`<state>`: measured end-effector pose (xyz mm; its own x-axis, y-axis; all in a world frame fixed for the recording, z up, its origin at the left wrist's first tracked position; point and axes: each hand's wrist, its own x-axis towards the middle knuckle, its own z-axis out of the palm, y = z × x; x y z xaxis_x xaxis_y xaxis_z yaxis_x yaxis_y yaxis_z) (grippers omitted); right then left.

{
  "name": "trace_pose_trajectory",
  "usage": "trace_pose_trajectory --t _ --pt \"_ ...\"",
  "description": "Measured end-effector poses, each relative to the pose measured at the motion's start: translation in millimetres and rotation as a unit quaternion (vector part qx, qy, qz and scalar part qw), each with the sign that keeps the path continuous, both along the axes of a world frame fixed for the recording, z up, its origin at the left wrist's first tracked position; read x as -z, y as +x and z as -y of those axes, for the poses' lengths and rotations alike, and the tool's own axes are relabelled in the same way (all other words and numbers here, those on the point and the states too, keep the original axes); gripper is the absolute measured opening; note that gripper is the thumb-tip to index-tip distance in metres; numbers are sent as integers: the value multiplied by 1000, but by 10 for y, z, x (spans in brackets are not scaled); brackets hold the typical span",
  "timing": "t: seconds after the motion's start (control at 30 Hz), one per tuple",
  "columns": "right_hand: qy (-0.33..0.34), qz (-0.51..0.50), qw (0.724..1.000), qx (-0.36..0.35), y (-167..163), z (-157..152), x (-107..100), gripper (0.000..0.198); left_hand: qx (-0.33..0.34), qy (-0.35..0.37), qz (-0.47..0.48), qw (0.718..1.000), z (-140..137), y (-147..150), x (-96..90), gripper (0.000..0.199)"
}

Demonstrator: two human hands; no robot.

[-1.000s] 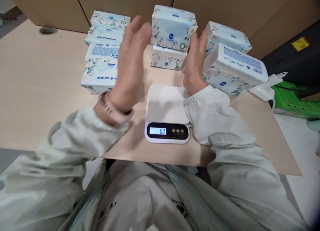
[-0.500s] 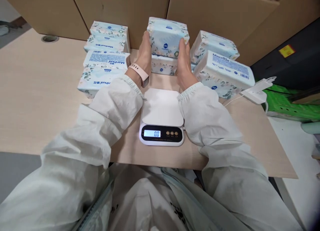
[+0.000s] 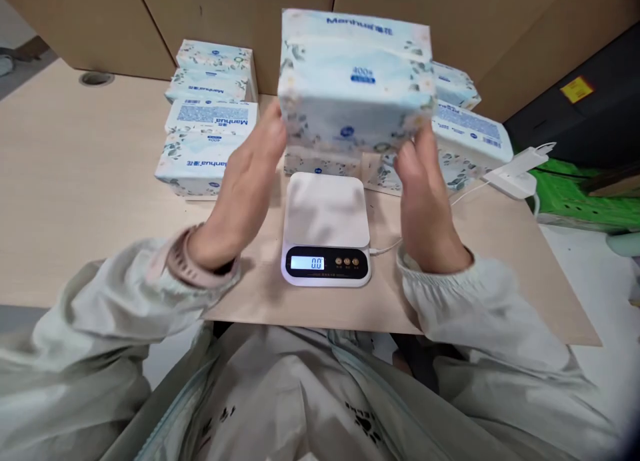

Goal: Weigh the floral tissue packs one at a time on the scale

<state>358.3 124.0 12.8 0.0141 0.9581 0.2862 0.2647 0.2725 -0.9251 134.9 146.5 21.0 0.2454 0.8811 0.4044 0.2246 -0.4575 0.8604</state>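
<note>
Between my two hands a tissue pack (image 3: 356,81), light blue with flowers and leaves, is held in the air above the far edge of the kitchen scale (image 3: 327,211). My left hand (image 3: 250,174), with a pink band at its wrist, presses the pack's left end. At the opposite end, my right hand (image 3: 425,188) grips it; the fingertips of both hands are partly hidden behind the pack. The white scale has a bare platform, with shadows falling on it, and its lit display reads 0.0. Just behind the scale, another tissue pack (image 3: 320,162) shows below the held one.
Several stacked tissue packs (image 3: 207,144) stand at the left. More packs (image 3: 473,134) are at the right, beside a white power strip (image 3: 517,174). A white cable (image 3: 385,249) runs from the scale. Cardboard boxes (image 3: 240,21) line the back of the wooden table (image 3: 90,214).
Both hands have lifted the tissue pack from the back middle and drawn it up and toward me. It now looks larger and covers part of the right packs. The scale still reads 0.0.
</note>
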Motion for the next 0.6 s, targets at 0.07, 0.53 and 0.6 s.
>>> trace_pose_trajectory --t 0.07,0.53,0.6 --pt "38 0 998 -40 49 295 -46 64 -9 1 22 1000 330 -108 -19 53" --pt "-62 15 997 36 185 959 804 72 1 -83 -57 995 809 -485 626 52" --pt "-32 -17 997 69 209 934 823 67 7 -89 -41 995 804 -508 670 54"
